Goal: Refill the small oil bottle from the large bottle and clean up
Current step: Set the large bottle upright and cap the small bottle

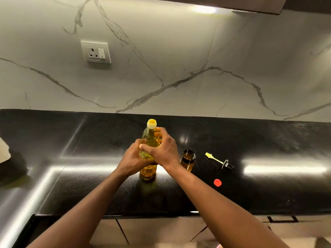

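The large oil bottle point(150, 135), clear plastic with yellow oil and an uncapped yellow neck, stands upright on the black counter point(107, 190). My left hand point(132, 160) grips its body from the left and my right hand point(161, 149) wraps round it from the right. Just to the right stands the small amber bottle point(187, 160), open at the top. Its brush-tipped lid point(219, 161) lies on the counter further right. The red cap point(217, 182) rests nearer the front edge.
A marble backsplash with a wall socket point(95, 52) rises behind the counter. At the far left edge sits a pale cloth-like object point(4, 149). The counter's front edge point(161, 213) runs below my forearms, with cabinet fronts underneath.
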`<state>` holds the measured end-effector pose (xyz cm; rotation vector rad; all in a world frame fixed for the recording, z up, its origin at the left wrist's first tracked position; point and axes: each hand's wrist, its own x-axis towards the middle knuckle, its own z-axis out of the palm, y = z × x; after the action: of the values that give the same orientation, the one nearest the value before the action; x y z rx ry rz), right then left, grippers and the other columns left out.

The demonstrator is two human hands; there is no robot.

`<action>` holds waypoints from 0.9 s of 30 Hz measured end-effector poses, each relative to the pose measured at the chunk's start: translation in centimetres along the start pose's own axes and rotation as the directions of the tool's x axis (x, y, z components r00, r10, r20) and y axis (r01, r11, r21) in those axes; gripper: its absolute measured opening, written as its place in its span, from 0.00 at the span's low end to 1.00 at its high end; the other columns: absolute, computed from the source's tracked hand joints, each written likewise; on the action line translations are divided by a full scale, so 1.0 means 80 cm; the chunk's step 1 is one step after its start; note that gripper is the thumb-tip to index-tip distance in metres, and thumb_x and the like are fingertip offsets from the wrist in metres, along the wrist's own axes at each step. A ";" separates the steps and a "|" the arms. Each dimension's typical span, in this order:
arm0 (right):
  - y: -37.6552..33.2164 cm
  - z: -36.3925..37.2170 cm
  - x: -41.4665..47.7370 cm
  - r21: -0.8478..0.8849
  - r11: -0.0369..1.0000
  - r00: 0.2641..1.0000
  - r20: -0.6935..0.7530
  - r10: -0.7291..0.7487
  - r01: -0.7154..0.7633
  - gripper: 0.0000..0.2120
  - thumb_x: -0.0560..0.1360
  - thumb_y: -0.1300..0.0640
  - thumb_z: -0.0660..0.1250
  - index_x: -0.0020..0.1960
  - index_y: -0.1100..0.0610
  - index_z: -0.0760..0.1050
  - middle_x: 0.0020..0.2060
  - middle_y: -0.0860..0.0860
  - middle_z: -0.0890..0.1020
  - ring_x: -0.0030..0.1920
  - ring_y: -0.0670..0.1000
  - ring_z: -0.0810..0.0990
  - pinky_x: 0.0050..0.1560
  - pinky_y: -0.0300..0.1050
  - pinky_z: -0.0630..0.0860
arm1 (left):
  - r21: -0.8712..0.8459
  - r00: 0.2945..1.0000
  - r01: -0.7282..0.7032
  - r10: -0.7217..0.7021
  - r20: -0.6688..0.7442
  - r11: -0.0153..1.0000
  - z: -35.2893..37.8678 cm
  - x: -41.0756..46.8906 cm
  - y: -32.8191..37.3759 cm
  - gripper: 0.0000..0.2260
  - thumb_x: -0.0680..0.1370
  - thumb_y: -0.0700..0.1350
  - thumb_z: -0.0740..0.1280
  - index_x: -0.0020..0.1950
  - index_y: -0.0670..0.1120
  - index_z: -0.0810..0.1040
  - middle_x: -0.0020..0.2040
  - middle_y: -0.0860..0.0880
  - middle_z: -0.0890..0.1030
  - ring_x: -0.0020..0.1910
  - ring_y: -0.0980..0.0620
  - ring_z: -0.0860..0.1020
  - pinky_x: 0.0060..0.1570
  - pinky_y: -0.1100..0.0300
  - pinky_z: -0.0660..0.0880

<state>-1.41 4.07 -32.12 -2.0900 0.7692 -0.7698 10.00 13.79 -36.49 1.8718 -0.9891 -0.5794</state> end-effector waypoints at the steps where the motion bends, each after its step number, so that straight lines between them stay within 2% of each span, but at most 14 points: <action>1: 0.001 0.005 0.000 -0.017 1.000 1.000 0.004 -0.018 0.018 0.33 0.69 0.42 0.80 0.69 0.49 0.71 0.58 0.47 0.82 0.53 0.43 0.79 0.51 0.35 0.77 | -0.018 1.000 -0.005 0.004 -0.023 1.000 0.002 -0.001 0.000 0.33 0.65 0.48 0.86 0.64 0.53 0.74 0.55 0.56 0.82 0.52 0.61 0.83 0.47 0.63 0.81; 4: 0.005 0.014 0.000 -0.060 0.998 0.999 0.008 -0.032 0.033 0.33 0.69 0.42 0.79 0.69 0.48 0.70 0.59 0.48 0.82 0.54 0.45 0.80 0.53 0.40 0.80 | -0.027 0.999 -0.010 0.009 -0.044 1.000 0.006 0.000 -0.005 0.28 0.67 0.43 0.84 0.60 0.56 0.74 0.54 0.57 0.82 0.52 0.63 0.82 0.45 0.67 0.78; 7: 0.007 0.014 0.000 -0.091 0.995 0.999 0.018 -0.037 0.039 0.34 0.70 0.41 0.79 0.70 0.49 0.69 0.59 0.49 0.81 0.55 0.46 0.80 0.55 0.43 0.81 | -0.037 0.999 0.021 -0.023 -0.037 0.999 0.006 0.001 -0.009 0.31 0.66 0.48 0.85 0.63 0.55 0.74 0.57 0.54 0.81 0.56 0.56 0.82 0.49 0.59 0.81; 11: 0.005 0.009 0.004 -0.189 0.979 0.995 0.082 -0.059 0.073 0.37 0.71 0.38 0.77 0.73 0.51 0.67 0.63 0.51 0.80 0.60 0.51 0.81 0.59 0.48 0.81 | -0.012 0.998 0.058 -0.058 -0.007 0.998 0.004 0.002 -0.004 0.31 0.68 0.49 0.84 0.65 0.57 0.71 0.61 0.52 0.79 0.61 0.50 0.80 0.52 0.57 0.79; 12: 0.004 0.008 0.005 -0.210 0.975 0.994 0.100 -0.052 0.073 0.39 0.71 0.37 0.77 0.74 0.51 0.66 0.64 0.51 0.79 0.62 0.52 0.81 0.60 0.48 0.80 | -0.015 0.998 0.063 -0.063 -0.001 0.998 0.003 0.000 -0.001 0.37 0.67 0.51 0.85 0.71 0.54 0.69 0.64 0.51 0.77 0.65 0.48 0.79 0.56 0.55 0.79; 14: 0.001 0.004 0.007 -0.241 0.969 0.991 0.131 -0.028 0.059 0.41 0.72 0.33 0.74 0.76 0.52 0.65 0.67 0.52 0.78 0.65 0.53 0.79 0.62 0.50 0.79 | -0.017 0.994 0.096 -0.097 -0.049 0.995 0.001 -0.003 0.006 0.58 0.62 0.58 0.84 0.84 0.48 0.54 0.73 0.46 0.71 0.74 0.44 0.70 0.68 0.46 0.75; 15: -0.002 0.001 0.006 -0.244 0.969 0.990 0.137 -0.012 0.046 0.42 0.72 0.31 0.72 0.77 0.52 0.64 0.69 0.53 0.78 0.66 0.54 0.79 0.63 0.52 0.79 | -0.005 0.990 0.100 -0.100 -0.101 0.995 0.000 -0.006 0.012 0.62 0.62 0.60 0.83 0.85 0.48 0.48 0.77 0.44 0.66 0.77 0.42 0.65 0.73 0.42 0.70; 17: -0.011 -0.008 0.004 -0.205 0.979 0.993 0.120 0.015 0.010 0.40 0.75 0.28 0.66 0.78 0.52 0.65 0.70 0.53 0.77 0.67 0.53 0.78 0.64 0.55 0.79 | 0.038 0.973 0.023 -0.014 -0.232 0.999 -0.001 -0.011 0.031 0.59 0.65 0.57 0.80 0.85 0.47 0.46 0.78 0.42 0.62 0.78 0.42 0.60 0.76 0.41 0.63; 19: -0.021 -0.024 0.002 -0.121 0.992 0.998 0.056 0.021 -0.014 0.35 0.79 0.30 0.62 0.77 0.52 0.67 0.69 0.54 0.78 0.66 0.52 0.79 0.63 0.56 0.79 | 0.121 0.920 -0.116 0.153 -0.362 0.986 -0.001 -0.018 0.059 0.52 0.68 0.55 0.78 0.84 0.45 0.53 0.76 0.41 0.63 0.75 0.43 0.63 0.74 0.48 0.62; 21: -0.028 -0.046 -0.001 -0.037 0.999 0.999 -0.043 -0.003 0.002 0.27 0.83 0.36 0.61 0.73 0.54 0.71 0.63 0.54 0.81 0.61 0.50 0.81 0.60 0.54 0.80 | 0.222 0.844 -0.243 0.319 -0.431 0.944 0.003 -0.027 0.087 0.44 0.69 0.56 0.74 0.80 0.44 0.61 0.73 0.42 0.67 0.71 0.45 0.66 0.68 0.55 0.60; 24: -0.025 -0.089 -0.011 -0.006 0.998 0.982 -0.177 -0.060 0.060 0.18 0.84 0.44 0.64 0.67 0.55 0.75 0.56 0.51 0.83 0.53 0.47 0.82 0.54 0.43 0.80 | 0.251 0.814 -0.367 0.440 -0.380 0.896 0.024 -0.044 0.119 0.33 0.72 0.52 0.72 0.76 0.48 0.68 0.70 0.46 0.70 0.67 0.50 0.68 0.65 0.58 0.61; 27: 0.000 -0.133 -0.028 -0.066 0.996 0.966 -0.251 -0.069 0.054 0.13 0.84 0.51 0.66 0.65 0.56 0.77 0.54 0.51 0.83 0.52 0.45 0.82 0.52 0.37 0.78 | 0.290 0.811 -0.475 0.541 -0.222 0.831 0.060 -0.056 0.132 0.23 0.75 0.51 0.69 0.69 0.51 0.74 0.65 0.50 0.76 0.63 0.51 0.73 0.62 0.55 0.69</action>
<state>-10.57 0.97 -27.17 -2.1002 0.8758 -1.0752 -0.19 12.24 -29.48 1.7040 -1.3268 0.1416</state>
